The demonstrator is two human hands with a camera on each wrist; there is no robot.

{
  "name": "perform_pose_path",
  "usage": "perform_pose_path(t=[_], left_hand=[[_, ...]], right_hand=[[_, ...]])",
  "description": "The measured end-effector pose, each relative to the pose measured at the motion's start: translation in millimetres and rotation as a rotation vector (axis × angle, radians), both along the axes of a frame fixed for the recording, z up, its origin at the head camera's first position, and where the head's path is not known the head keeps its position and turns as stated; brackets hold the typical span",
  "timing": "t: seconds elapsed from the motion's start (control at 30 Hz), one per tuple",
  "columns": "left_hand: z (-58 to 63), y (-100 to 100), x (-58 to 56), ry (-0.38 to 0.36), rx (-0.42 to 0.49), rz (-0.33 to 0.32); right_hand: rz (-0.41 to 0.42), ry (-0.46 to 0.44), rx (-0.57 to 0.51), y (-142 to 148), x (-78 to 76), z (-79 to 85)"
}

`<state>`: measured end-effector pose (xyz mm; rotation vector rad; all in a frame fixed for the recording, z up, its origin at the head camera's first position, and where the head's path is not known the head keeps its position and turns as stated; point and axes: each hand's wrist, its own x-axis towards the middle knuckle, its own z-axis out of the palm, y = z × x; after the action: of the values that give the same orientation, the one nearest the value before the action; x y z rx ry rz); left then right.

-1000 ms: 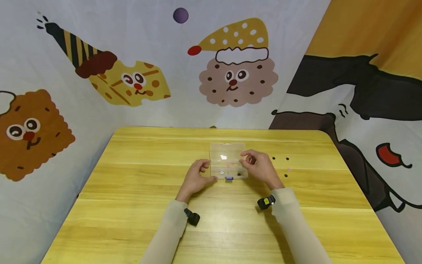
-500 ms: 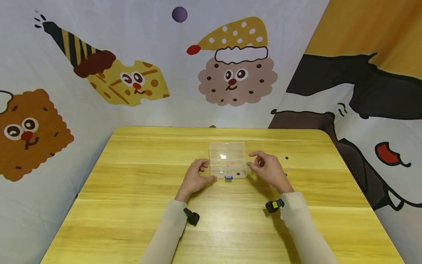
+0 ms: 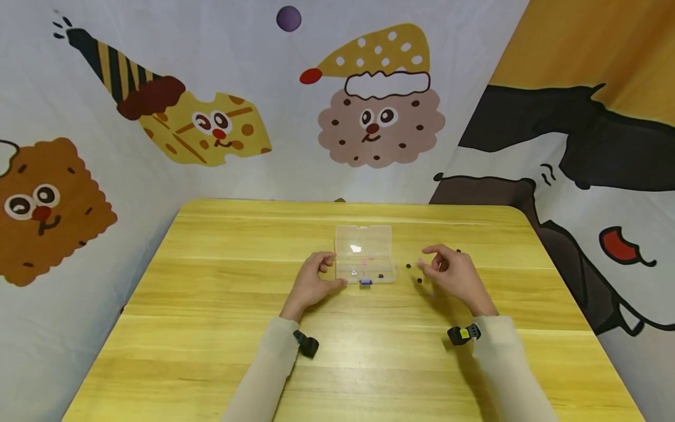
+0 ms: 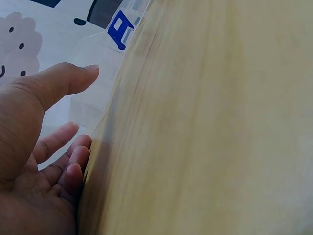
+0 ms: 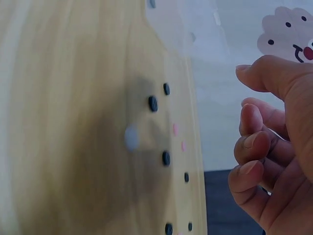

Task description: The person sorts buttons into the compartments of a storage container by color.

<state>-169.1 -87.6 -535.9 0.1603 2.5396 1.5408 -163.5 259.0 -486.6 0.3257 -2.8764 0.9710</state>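
A clear plastic box lies on the table with its lid raised and a blue latch at the front. Inside are a black button and a pink piece. My left hand holds the box's left end, thumb at the front corner and index finger farther back. To the right, my right hand hovers with loosely bent fingers and nothing between them. Below it, the right wrist view shows several black buttons, small pink pieces and a pale round piece.
The wooden table extends widely around the box. A curtain printed with cartoon biscuits hangs behind its far edge. Both sleeves carry a black wrist camera.
My right hand has moved from the box's right side to the right, over the loose buttons, its thumb and fingertips parting. My left hand stays at the box.
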Motion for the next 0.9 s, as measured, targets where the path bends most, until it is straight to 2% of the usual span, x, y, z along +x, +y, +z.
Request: perform_pose_path(t=[0.43, 0.7, 0.9], left_hand=[[-1.1, -1, -0.9, -0.003, 0.001, 0.005], [-0.6, -1, -0.5, 0.002, -0.003, -0.001], [0.5, 0, -0.1, 0.003, -0.003, -0.004]], right_hand=[[0.032, -0.072, 0.041, 19, 19.9, -8.2], [0.079, -0.104, 0.026, 27, 33.9, -11.9], [0.079, -0.155, 0.025, 32, 40.1, -14.0]])
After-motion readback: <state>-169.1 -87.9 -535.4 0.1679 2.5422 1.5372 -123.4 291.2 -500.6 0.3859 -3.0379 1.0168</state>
